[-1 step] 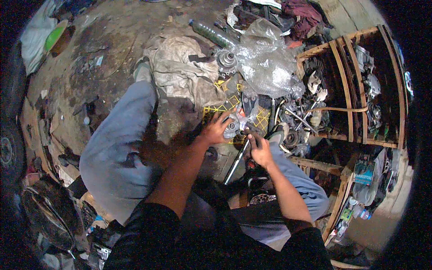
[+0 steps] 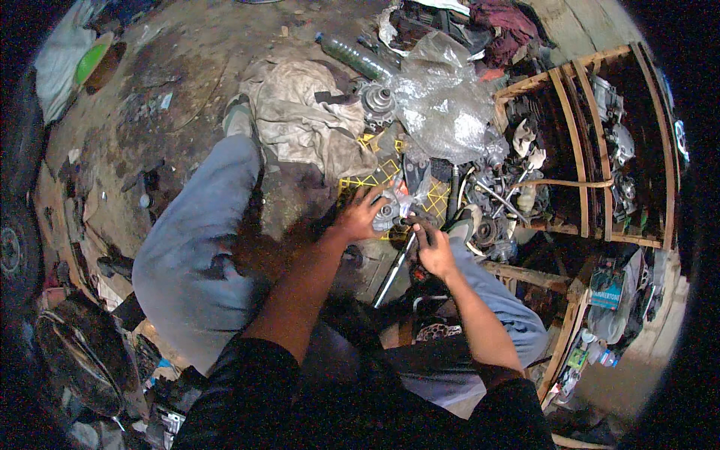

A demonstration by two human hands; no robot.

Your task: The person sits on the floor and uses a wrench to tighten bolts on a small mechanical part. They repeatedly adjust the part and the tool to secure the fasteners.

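Round metal part (image 2: pixel 385 216) sits at the near edge of the yellow-and-dark patterned sheet (image 2: pixel 436 199), roughly mid-edge. It's between the two hands, directly right of the left fingers and up-left of the right fingertips.

Left hand (image 2: pixel 358 219): fingers spread wide, arched over the left side of the part, tips at its far-left rim. Thumb is lower, toward the near side, well apart from the index finger. Palm faces the part, no closed grip.

Right hand (image 2: pixel 435 253): just off the sheet's near edge, fingers pointing up-left to the top end of a shiny metal bar (image 2: pixel 391 277). Index finger is extended, the others bent. Fingertips are dark against dark stuff, so can't tell whether they pinch the bar end or only rest by it. Bar slants from there down-left, off the near edge toward the lap.

Around it: small orange-red item (image 2: pixel 400 189) on the sheet just beyond the part. Dark rod (image 2: pixel 454 187) along the sheet's right edge, pile of metal parts (image 2: pixel 491 229) to the right of that. Stained beige cloth (image 2: pixel 300 112) beyond the left edge. Stepped metal hub (image 2: pixel 377 101) and clear bubble wrap (image 2: pixel 442 97) past the far edge.
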